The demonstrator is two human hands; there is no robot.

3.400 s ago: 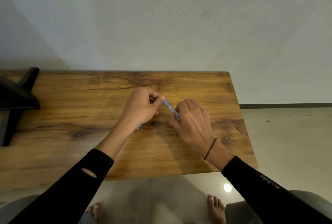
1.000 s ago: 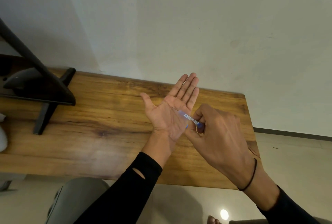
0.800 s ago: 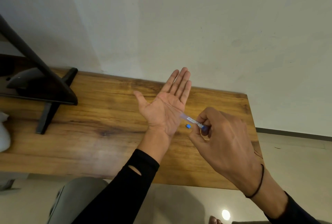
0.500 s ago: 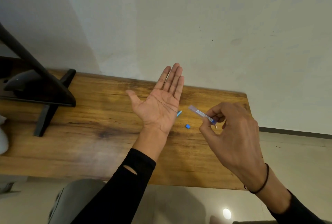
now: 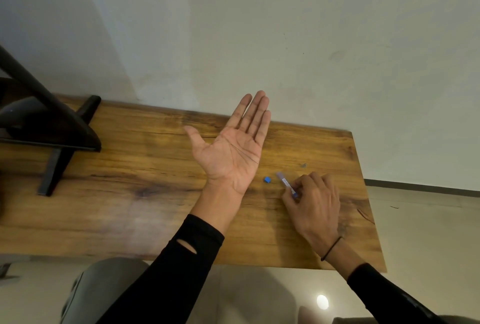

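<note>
Pinching the clear tube [image 5: 285, 183] at its blue end, my right hand [image 5: 315, 203] sits low on the wooden table [image 5: 130, 193]. My left hand [image 5: 231, 157] hovers palm up, fingers straight and together, with a thin dark line [image 5: 245, 153] across the palm, possibly a pencil lead. A blue cap [image 5: 267, 180] lies on the table just beside the tube.

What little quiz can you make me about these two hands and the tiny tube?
1. True or false: the left hand is closed in a fist.
2. Who pinches the clear tube? A) the left hand B) the right hand C) no hand
3. Fill in the gap: the small cap lying on the wooden table is ____ in colour.
Key: 1 false, it is open with the palm up; 2 B; 3 blue.
</note>
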